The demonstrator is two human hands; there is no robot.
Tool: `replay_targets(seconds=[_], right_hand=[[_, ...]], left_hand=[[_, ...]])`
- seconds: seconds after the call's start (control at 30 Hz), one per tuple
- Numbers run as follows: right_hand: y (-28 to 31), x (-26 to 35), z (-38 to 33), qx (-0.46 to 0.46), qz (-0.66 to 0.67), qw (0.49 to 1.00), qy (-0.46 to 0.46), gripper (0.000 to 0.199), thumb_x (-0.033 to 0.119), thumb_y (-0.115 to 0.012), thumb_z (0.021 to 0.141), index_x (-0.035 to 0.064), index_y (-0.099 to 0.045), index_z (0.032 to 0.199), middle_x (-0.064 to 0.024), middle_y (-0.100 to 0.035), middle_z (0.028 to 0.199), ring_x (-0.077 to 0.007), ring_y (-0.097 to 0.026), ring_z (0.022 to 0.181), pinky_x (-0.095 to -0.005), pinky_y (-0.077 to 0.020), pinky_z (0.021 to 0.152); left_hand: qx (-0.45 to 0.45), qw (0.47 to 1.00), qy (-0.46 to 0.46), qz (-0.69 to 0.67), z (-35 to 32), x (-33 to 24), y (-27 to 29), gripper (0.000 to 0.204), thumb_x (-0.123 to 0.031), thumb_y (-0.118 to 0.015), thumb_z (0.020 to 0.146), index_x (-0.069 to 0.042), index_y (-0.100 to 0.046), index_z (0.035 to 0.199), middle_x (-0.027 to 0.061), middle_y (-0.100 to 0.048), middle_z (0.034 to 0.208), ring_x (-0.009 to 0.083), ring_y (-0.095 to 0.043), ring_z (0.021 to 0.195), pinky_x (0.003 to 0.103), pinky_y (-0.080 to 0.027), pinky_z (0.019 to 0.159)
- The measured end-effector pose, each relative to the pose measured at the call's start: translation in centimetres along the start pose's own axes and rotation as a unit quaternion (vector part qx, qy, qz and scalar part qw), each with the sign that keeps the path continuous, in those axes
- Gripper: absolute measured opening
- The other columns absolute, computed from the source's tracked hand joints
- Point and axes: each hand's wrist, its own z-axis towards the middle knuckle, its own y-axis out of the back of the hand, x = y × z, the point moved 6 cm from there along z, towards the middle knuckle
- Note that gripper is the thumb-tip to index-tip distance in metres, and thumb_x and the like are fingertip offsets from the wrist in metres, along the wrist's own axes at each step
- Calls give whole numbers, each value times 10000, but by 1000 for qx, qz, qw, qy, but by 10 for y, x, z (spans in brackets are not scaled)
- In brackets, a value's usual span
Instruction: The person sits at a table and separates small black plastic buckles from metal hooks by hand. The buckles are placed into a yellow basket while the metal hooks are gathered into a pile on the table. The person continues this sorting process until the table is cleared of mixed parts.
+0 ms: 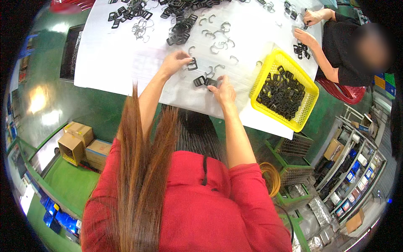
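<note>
My left hand (pixel 174 64) pinches a black rectangular plastic buckle (pixel 192 64) by its edge, above the white-covered table (pixel 126 67). Close by, the thumb and forefinger of my right hand (pixel 224 91) are closed on another black buckle (pixel 211 82). Beside that one lies a black buckle (pixel 199 81) on the sheet. Several thin, pale curved clips (pixel 219 67) are scattered around and beyond my hands. Whether a clip sits in either held buckle is too small to tell.
A yellow plastic basket (pixel 255 94) holding many black buckles stands to my right. Heaps of black buckles (pixel 180 31) and loose clips (pixel 140 29) cover the far part. A co-worker (pixel 350 54) handles buckles at the right edge. Cardboard boxes (pixel 79 132) stand at lower left.
</note>
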Motion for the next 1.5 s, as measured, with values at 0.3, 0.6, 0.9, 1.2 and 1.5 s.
replay_targets(seconds=[0.3,0.6,0.9,1.2,1.5], right_hand=[[-2,11,-3,-7,158,987,29,407,230,-782,617,57,-566,914,-123,-629,754,-290,-616,764,-409,-459,696],[-25,37,-14,53,3,999,0,393,258,-745,655,30,-612,946,-157,-644,894,-319,-606,880,-405,-466,745],[202,-126,-21,-196,-40,974,-107,434,205,-778,615,48,-615,985,-151,-618,956,-284,-599,891,-364,-464,788],[103,74,73,-71,46,983,166,557,47,-673,636,113,-496,1159,-141,-483,1135,-311,-469,1085,-372,-398,920],[10,212,149,27,-78,966,244,495,18,-617,639,149,-534,1110,-162,-499,1118,-341,-524,996,-411,-455,830]], left_hand=[[-162,976,63,-129,-16,9,47,200,-176,-654,789,-31,-612,920,63,-642,880,115,-591,729,257,-458,591],[-177,960,70,-205,-20,19,18,252,-100,-612,802,-11,-562,1032,86,-620,894,146,-608,724,249,-495,562],[16,978,-121,-169,-30,-196,-154,334,-176,-636,760,-12,-563,1042,151,-624,973,263,-612,893,351,-472,809],[-191,952,-6,238,5,-53,26,810,-172,-733,621,-57,-312,1304,186,-340,1261,373,-382,1119,432,-386,924],[-179,956,-62,223,78,-35,49,742,-83,-693,622,-6,-346,1274,211,-452,1141,369,-508,974,407,-473,803]])
